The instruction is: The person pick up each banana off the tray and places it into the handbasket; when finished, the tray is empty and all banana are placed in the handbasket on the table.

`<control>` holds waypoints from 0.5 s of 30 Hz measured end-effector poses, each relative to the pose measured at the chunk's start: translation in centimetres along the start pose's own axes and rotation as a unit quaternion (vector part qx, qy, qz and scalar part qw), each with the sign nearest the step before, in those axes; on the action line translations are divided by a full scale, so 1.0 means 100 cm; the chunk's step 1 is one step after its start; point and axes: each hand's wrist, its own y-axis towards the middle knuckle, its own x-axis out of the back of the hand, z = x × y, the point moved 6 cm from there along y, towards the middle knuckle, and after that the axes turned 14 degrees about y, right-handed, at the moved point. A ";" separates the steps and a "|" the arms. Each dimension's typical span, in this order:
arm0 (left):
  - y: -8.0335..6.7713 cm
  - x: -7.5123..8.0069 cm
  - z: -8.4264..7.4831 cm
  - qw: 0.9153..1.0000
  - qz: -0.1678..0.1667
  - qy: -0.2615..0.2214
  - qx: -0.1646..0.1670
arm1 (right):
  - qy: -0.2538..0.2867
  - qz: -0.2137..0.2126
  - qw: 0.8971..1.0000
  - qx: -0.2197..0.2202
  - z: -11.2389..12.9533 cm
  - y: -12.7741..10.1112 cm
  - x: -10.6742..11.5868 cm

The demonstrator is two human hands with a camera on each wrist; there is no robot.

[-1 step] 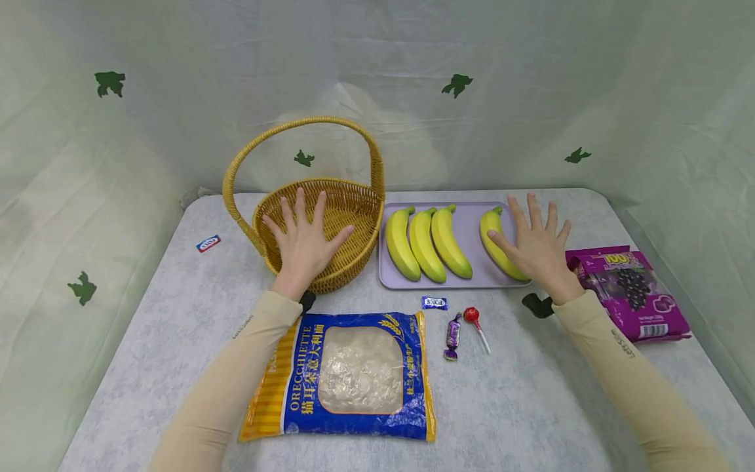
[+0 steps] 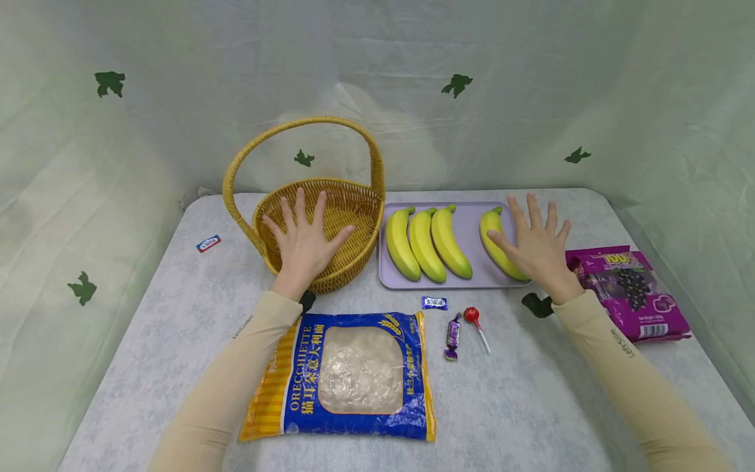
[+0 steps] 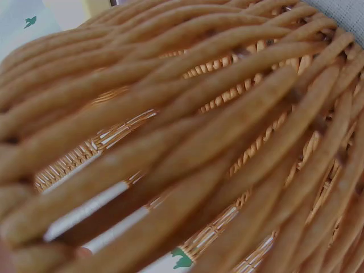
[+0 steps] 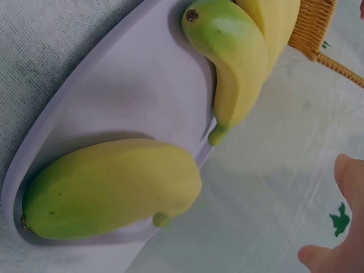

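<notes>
Bananas lay on the lilac tray [image 2: 472, 278], long axes running away from us; the rightmost banana [image 2: 494, 236] sat just under our right hand [image 2: 537, 249], fingers spread and holding nothing. Our left hand [image 2: 303, 242], equally splayed, hovered over the wicker basket [image 2: 354, 262].

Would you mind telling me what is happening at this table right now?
A person holds both hands open, fingers spread, gripping nothing. The left hand is over the woven wicker basket; the right hand is over the right edge of the lilac tray with four yellow bananas. A blue pasta bag, sweets and a purple grape bag lie untouched.
</notes>
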 end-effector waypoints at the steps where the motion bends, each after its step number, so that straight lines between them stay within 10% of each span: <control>1: 0.000 -0.001 0.000 1.000 0.001 0.000 0.000 | 0.001 0.002 1.000 0.000 0.000 0.000 0.000; 15: -0.004 -0.001 0.000 1.000 0.000 -0.005 -0.008 | -0.002 0.020 1.000 0.002 0.006 -0.002 -0.001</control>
